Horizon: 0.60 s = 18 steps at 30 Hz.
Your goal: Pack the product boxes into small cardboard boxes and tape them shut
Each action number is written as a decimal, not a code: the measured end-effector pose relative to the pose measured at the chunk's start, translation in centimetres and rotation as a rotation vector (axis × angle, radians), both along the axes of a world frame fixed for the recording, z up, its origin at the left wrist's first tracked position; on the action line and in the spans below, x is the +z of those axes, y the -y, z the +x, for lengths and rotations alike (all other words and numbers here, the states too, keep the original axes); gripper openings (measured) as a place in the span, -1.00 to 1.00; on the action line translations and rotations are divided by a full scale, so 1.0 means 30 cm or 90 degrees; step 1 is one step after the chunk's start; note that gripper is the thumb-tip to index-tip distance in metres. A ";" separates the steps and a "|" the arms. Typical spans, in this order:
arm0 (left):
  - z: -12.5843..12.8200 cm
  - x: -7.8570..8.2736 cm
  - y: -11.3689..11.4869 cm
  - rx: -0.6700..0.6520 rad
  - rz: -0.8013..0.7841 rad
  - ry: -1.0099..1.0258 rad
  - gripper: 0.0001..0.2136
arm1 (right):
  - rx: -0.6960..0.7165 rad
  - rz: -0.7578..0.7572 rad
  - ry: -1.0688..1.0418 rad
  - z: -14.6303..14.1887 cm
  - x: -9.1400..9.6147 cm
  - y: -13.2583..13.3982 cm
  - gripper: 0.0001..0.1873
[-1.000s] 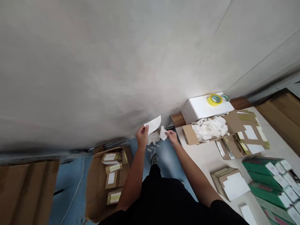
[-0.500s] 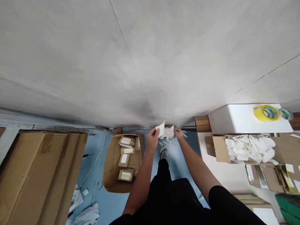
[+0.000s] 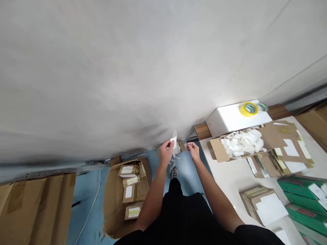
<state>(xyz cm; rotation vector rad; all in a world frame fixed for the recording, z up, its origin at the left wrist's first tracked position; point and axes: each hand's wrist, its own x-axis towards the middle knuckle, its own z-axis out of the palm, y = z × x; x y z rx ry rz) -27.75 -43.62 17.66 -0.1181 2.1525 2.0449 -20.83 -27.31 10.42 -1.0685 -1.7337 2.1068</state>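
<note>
While my left hand (image 3: 166, 153) pinches one white paper slip (image 3: 174, 141) over the blue floor (image 3: 188, 170), I can't tell whether my right hand (image 3: 194, 152), fingers (image 3: 190, 145) narrowed, holds anything; four cartons (image 3: 130, 199) bear unreadable labels (image 3: 128, 191).

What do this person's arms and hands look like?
The left hand and right hand are gloveless, and both wrists look unadorned. Short, plain black sleeves leave the forearms bare.

A white slip (image 3: 174, 141), curved and narrow, tilts upward from the left hand (image 3: 166, 152); apart from it, a small pale scrap (image 3: 186, 146), too blurred to make out, shows at the right hand (image 3: 193, 150).
</note>
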 end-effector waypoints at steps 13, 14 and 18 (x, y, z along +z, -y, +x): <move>0.525 0.184 -0.642 -0.394 -0.051 -0.416 -0.87 | -0.216 0.005 -0.187 0.656 0.473 -0.395 -0.53; 0.591 0.193 -0.692 -0.414 -0.060 -0.444 -0.86 | -0.244 0.006 -0.195 0.737 0.489 -0.428 -0.56; 0.849 0.224 -0.861 -0.545 -0.072 -0.513 -0.81 | -0.373 0.023 -0.192 1.049 0.502 -0.546 -0.69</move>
